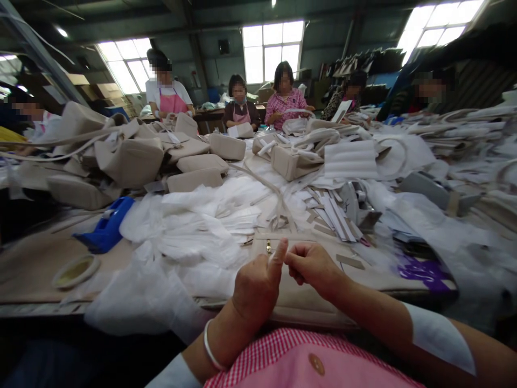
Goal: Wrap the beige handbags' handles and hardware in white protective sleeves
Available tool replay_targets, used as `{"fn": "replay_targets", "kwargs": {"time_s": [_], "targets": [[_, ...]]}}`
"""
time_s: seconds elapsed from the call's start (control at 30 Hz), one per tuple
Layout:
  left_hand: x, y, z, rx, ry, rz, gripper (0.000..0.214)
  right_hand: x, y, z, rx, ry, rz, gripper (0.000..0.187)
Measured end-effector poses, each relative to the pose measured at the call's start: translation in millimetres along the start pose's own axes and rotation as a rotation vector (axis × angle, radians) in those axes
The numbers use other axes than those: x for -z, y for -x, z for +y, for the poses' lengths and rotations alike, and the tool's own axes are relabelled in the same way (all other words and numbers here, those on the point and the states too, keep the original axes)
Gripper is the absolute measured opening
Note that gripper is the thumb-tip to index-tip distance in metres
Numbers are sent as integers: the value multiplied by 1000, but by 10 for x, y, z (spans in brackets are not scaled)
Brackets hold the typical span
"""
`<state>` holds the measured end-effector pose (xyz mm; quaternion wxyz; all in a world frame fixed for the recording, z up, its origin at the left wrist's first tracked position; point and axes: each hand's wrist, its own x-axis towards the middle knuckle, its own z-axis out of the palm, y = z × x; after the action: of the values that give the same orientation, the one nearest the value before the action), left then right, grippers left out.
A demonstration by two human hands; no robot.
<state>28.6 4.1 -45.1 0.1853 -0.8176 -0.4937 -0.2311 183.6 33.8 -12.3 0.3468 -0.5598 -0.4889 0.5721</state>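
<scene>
A beige handbag (301, 299) lies flat in front of me at the table's near edge, with a small gold clasp (269, 247) near its top and a strap (278, 202) running away from it. My left hand (256, 285) is closed above the bag, thumb pointing up beside the clasp. My right hand (311, 267) is curled shut, its fingertips meeting the left thumb. What the fingers pinch is too small to make out.
White tissue paper (194, 226) is heaped left of the bag, with a blue tape dispenser (105, 226) and a tape roll (76, 271) beyond. Beige bags (129, 159) and card pieces (335, 213) cover the table. Several people work at the far side.
</scene>
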Motion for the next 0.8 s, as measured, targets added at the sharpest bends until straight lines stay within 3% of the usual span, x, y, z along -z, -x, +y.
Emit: {"fn": "replay_targets", "kwargs": {"time_s": [0.07,0.2,0.33,0.53,0.67,0.8], "targets": [[-8,8,-30,-13,4,-39,46,-10,8,-4,21,27,-5,31],[-37,-9,-62,96,140,-48,33,-9,59,2,135,106,-17,26],[-30,-72,-74,260,425,-75,25,-11,67,67,241,204,7,22],[51,-155,-133,529,958,-201,30,-67,-63,158,349,222,61,17],[93,-150,-170,602,1219,-248,34,-125,-127,136,349,206,80,14],[96,-123,-182,619,1286,-193,35,-196,-187,156,286,144,61,17]]}}
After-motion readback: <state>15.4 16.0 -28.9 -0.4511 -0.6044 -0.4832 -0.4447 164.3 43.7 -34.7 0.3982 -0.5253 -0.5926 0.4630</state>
